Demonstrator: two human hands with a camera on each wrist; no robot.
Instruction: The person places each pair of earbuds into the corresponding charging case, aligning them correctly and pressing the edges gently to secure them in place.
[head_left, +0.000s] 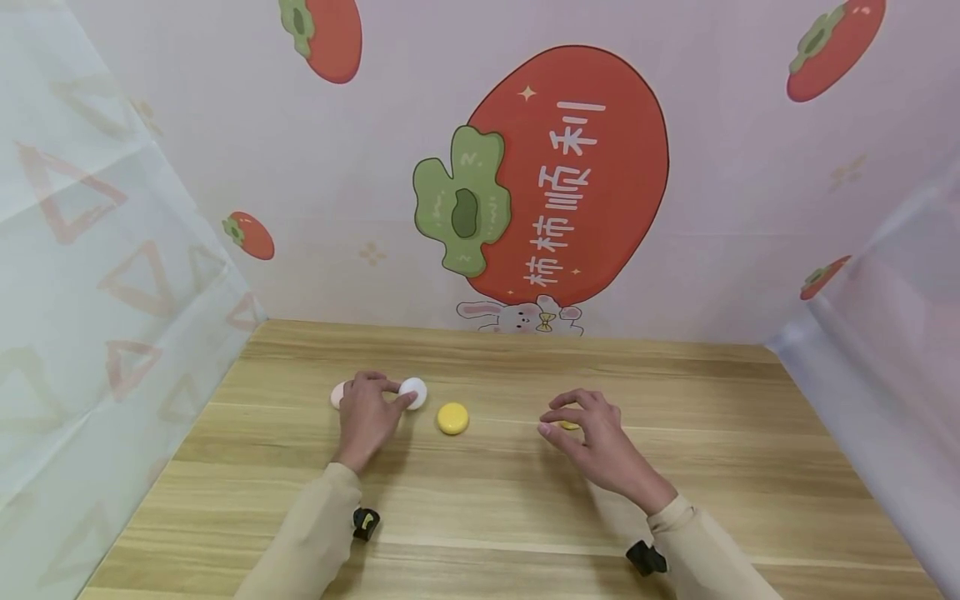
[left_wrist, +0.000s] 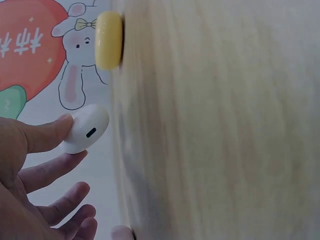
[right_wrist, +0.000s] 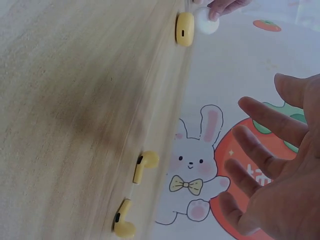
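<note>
Between its thumb and fingers my left hand (head_left: 369, 419) pinches a round white earbud case (head_left: 413, 393), held off the table. In the left wrist view a small dark slot shows on the white case (left_wrist: 89, 129). Just right of it a round yellow earbud case (head_left: 452, 418) sits on the table, apparently closed. Beside my left hand lies a pale pink round thing (head_left: 337, 396), partly hidden by the hand. My right hand (head_left: 597, 439) hovers with spread, slightly bent fingers and holds nothing. Below it, two yellow earbuds (right_wrist: 146, 162) lie apart on the wood, mostly covered in the head view.
The wooden tabletop (head_left: 480, 508) runs to a back wall sheet (head_left: 735, 208) printed with persimmons and a rabbit. Patterned sheets also hang at the left (head_left: 82, 275) and right (head_left: 900, 317). Dark wrist devices (head_left: 366, 523) sit by both sleeves.
</note>
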